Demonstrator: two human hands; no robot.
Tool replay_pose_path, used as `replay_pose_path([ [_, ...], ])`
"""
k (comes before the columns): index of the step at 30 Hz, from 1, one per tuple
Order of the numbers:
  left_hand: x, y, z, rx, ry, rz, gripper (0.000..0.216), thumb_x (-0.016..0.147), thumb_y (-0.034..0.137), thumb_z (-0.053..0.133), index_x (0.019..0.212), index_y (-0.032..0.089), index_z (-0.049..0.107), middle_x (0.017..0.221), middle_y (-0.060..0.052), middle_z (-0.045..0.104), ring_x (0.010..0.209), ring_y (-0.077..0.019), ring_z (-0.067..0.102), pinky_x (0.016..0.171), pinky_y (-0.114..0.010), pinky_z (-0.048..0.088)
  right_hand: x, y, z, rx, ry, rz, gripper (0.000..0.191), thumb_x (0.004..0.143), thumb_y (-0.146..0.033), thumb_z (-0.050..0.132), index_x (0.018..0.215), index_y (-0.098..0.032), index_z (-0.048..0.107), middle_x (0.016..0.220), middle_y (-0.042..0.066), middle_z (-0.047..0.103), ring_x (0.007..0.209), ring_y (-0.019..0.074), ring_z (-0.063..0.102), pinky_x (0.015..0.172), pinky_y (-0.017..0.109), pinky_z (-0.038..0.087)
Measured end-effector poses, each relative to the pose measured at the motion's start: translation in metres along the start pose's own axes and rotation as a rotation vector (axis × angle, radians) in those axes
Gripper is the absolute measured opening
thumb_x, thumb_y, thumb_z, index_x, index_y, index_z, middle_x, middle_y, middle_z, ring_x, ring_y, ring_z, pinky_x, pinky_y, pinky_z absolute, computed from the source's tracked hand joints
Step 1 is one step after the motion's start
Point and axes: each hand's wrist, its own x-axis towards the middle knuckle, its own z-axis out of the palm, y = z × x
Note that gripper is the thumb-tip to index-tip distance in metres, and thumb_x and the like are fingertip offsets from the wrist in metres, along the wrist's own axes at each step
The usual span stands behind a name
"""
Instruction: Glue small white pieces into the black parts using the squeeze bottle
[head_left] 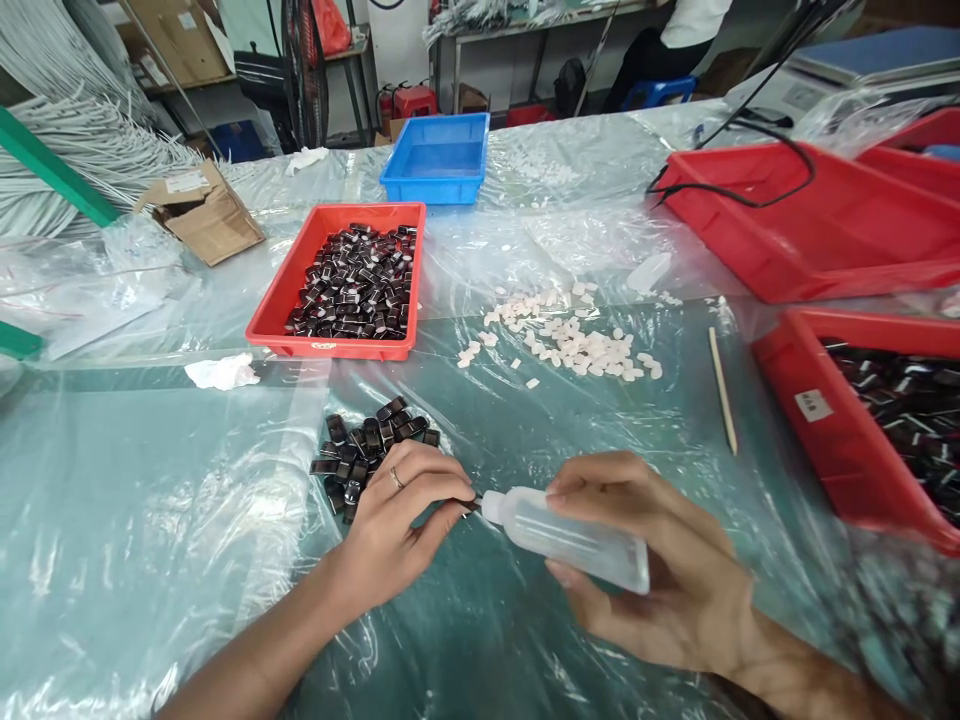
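My left hand [409, 510] pinches a small dark part [471, 505] between thumb and fingertips; most of it is hidden. In my right hand [652, 560] lies a translucent squeeze bottle [574, 535], tilted, its white nozzle pointing left and meeting the dark part at my left fingertips. Whether anything comes out of the nozzle I cannot tell. Just behind my left hand is a loose pile of small glossy black parts [360, 450] on the plastic-covered table [150, 510]. Small white pieces [592, 345] lie scattered beyond the bottle.
A red tray [330, 348] of black parts stands behind the pile, with a blue tray [435, 190] farther back. At right are a red bin [806, 430] of dark parts, a red tray [810, 220] and a thin wooden stick [722, 390]. Crumpled tissue [223, 371] lies left.
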Motion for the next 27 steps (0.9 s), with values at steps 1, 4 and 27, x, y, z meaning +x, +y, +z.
replay_pose_path([
  [1, 0.000, 0.000, 0.000, -0.006, 0.006, -0.010, 0.013, 0.101, 0.010, 0.071, 0.110, 0.020, 0.069, 0.098, -0.005, 0.076, 0.093, -0.0189, 0.072, 0.085, -0.036, 0.063, 0.001, 0.003, -0.001, 0.068, 0.022, 0.070, 0.045, 0.085, -0.014, 0.072, 0.127, -0.030, 0.066, 0.106, 0.008, 0.069, 0.090, 0.0211, 0.071, 0.064, 0.031, 0.063],
  [4, 0.000, 0.000, -0.002, -0.037, 0.035, -0.057, 0.012, 0.101, 0.012, 0.071, 0.108, 0.021, 0.068, 0.097, -0.005, 0.076, 0.092, -0.0189, 0.074, 0.084, -0.035, 0.065, 0.000, 0.021, -0.003, 0.341, 0.162, 0.334, 0.030, 0.089, -0.024, 0.078, 0.117, -0.032, 0.072, 0.111, 0.005, 0.072, 0.096, 0.0197, 0.073, 0.069, 0.027, 0.062],
  [27, -0.030, -0.006, 0.013, -0.140, -0.087, -0.476, 0.018, 0.091, 0.037, 0.075, 0.106, 0.046, 0.071, 0.095, 0.005, 0.088, 0.077, -0.0319, 0.084, 0.068, -0.045, 0.072, 0.019, 0.141, -0.043, -0.277, 0.039, 0.331, 0.026, 0.101, -0.022, 0.065, 0.125, -0.020, 0.073, 0.120, 0.008, 0.074, 0.098, 0.0188, 0.076, 0.087, 0.030, 0.062],
])
